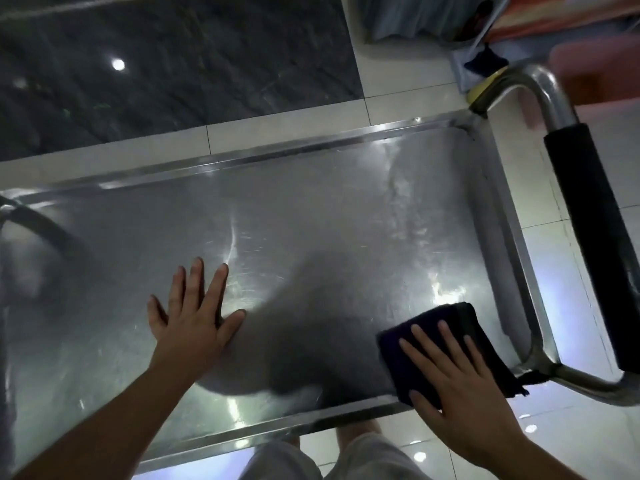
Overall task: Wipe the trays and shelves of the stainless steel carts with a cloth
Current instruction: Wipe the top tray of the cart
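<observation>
Stainless steel fills the head view: we see the cart's top tray [311,209], where our right hand [460,386] presses a folded dark cloth [446,327] flat with straight, spread fingers at the tray's near right corner, just inside the rim and beside the black-gripped handle [592,244]. Our left hand [194,313] rests open, fingers splayed, on the bare metal nearer the near edge's middle, holding nothing. We judge the cloth soft, light and limp, best worked under a flat palm, while the smooth tray looks slippery and rigid.
</observation>
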### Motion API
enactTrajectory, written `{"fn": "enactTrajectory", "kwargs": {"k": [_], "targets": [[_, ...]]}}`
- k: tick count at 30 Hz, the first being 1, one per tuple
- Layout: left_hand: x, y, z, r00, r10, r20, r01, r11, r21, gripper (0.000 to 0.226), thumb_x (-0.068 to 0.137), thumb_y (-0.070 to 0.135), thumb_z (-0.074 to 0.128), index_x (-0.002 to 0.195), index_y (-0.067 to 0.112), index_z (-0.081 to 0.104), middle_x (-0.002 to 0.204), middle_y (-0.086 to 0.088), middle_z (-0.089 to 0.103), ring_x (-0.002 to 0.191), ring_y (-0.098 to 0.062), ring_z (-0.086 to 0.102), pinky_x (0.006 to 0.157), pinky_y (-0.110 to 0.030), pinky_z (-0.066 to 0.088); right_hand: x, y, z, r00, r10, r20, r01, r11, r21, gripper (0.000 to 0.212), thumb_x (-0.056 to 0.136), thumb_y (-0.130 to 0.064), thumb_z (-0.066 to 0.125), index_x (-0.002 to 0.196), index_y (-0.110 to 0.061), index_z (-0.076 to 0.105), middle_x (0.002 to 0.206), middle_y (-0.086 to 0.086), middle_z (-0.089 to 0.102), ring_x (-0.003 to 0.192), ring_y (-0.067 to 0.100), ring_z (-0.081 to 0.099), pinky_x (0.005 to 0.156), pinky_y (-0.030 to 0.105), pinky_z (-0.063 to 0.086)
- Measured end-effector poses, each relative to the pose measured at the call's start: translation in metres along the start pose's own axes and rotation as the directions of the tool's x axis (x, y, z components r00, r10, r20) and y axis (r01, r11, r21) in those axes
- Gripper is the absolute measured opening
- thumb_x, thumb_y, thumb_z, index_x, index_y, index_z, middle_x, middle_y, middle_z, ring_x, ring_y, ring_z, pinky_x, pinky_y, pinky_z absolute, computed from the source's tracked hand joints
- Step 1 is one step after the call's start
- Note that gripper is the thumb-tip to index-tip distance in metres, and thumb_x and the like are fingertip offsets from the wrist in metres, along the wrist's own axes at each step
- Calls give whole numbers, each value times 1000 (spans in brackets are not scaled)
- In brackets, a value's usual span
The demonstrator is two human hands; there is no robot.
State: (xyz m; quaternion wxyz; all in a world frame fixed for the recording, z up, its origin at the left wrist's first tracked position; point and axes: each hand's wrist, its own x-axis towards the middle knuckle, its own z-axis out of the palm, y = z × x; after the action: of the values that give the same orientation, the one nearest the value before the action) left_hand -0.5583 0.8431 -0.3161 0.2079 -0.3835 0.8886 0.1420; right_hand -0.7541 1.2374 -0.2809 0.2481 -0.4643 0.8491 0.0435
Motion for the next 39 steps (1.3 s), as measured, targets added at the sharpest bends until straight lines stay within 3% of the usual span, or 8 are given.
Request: {"fn": "enactTrajectory", "kwargs": {"k": [4, 9, 13, 17, 21, 24, 31, 39], "targets": [[3, 0, 1, 1000, -12, -1, 12, 1000, 13, 77, 82, 88, -1, 151, 59, -21, 164, 16, -32, 156, -18, -22, 120, -62, -7, 49, 31, -22, 999, -48, -12, 48, 999, 6, 76, 88, -55, 50, 160, -40, 29, 169, -9, 26, 159, 28, 15, 123, 59, 21], [2, 0, 0, 1000, -10, -12, 10, 1000, 0, 78, 84, 84, 11, 152, 58, -16, 171, 11, -17, 158, -20, -14, 119, -66, -1, 170, 86, -94, 948, 304, -99, -288, 946, 147, 77, 89, -59, 34, 162, -39, 20, 172, -9, 14, 159, 25, 3, 126, 54, 4], [2, 1, 1, 1000, -23, 1, 23, 1000, 8, 78, 82, 84, 9, 149, 60, -22, 168, 14, -24, 157, -17, -20, 120, -63, -4, 222, 106, -129, 937, 339, -91, -321, 932, 169, 74, 96, -58, 34, 163, -39, 10, 173, -10, 2, 159, 23, -6, 127, 51, -6], [1, 0, 1, 1000, -24, -12, 24, 1000, 2, 79, 82, 85, 11, 152, 59, -16, 170, 13, -19, 157, -18, -17, 119, -64, -4, 199, 99, -119, 945, 315, -88, -290, 931, 222, 81, 94, -75, 31, 164, -38, 12, 173, -7, 0, 159, 27, -6, 127, 50, -4], [0, 1, 0, 1000, -27, -4, 26, 1000, -16, 75, 81, 86, 10, 144, 65, -25, 170, 14, -20, 156, -16, -20, 120, -64, -5, 114, 81, -78, 975, 221, -19, -213, 958, 192, 100, 81, -89, 27, 164, -39, 3, 173, -9, -9, 158, 23, -15, 128, 51, 0], [1, 3, -2, 1000, -30, -1, 30, 999, -27, 75, 79, 86, 9, 141, 67, -28, 169, 14, -21, 156, -15, -22, 120, -63, -6, 37, 65, -29, 979, 205, -15, -199, 964, 177, 89, 88, -85, 24, 161, -44, -6, 172, -9, -9, 157, 19, -20, 128, 54, 8], [3, -1, 2, 999, 12, -40, -15, 998, -63, 77, 80, 88, 13, 144, 66, -24, 171, 12, -16, 157, -18, -18, 119, -66, -5, -49, -5, 29, 931, 336, -140, -273, 899, 342, 58, 102, -55, 34, 149, -26, 50, 162, -8, 39, 155, 16, 23, 120, 50, 33], [-2, 5, -22, 999, 37, 32, -36, 999, -29, 79, 95, 73, 39, 160, 49, 2, 172, 6, -10, 158, -22, -11, 120, -68, 5, -39, -90, 11, 920, 375, -118, -298, 861, 412, 34, 107, -34, 49, 138, -28, 61, 138, -6, 64, 134, 16, 53, 114, 35, 38]]}}
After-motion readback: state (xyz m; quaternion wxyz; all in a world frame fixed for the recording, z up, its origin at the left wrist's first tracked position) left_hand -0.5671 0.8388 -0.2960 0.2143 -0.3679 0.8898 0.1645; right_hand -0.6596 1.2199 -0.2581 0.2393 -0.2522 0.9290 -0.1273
